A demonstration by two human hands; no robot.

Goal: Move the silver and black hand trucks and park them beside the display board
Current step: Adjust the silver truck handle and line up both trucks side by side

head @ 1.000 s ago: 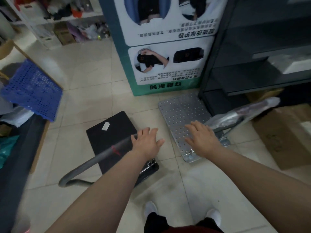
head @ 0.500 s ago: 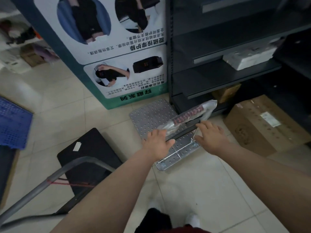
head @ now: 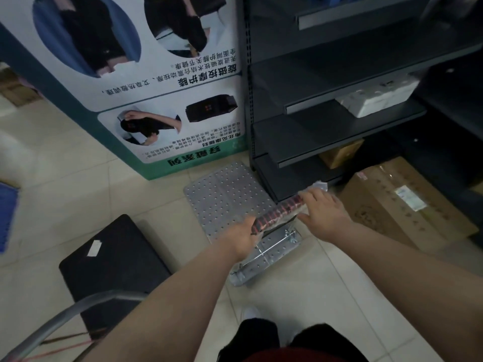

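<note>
The silver hand truck [head: 224,197] lies with its perforated deck on the tiled floor, its far edge against the foot of the display board [head: 146,82]. Its handle [head: 281,211], wrapped in plastic with red and black markings, crosses above the deck. My left hand [head: 241,237] grips the handle's near end and my right hand [head: 324,215] holds its far end. The black hand truck [head: 115,259] stands to the left on the floor, with its grey handle [head: 65,314] rising toward me at the lower left, untouched.
A dark metal shelving unit [head: 339,113] stands right of the board, with a white box [head: 379,99] on one shelf. A large cardboard box [head: 402,202] lies on the floor at right. A blue crate [head: 6,218] shows at the left edge. My feet are at the bottom.
My left hand left the black truck's handle and went to the silver truck. Both hands have now closed on the silver truck's wrapped handle, and my view swung right toward the shelves.
</note>
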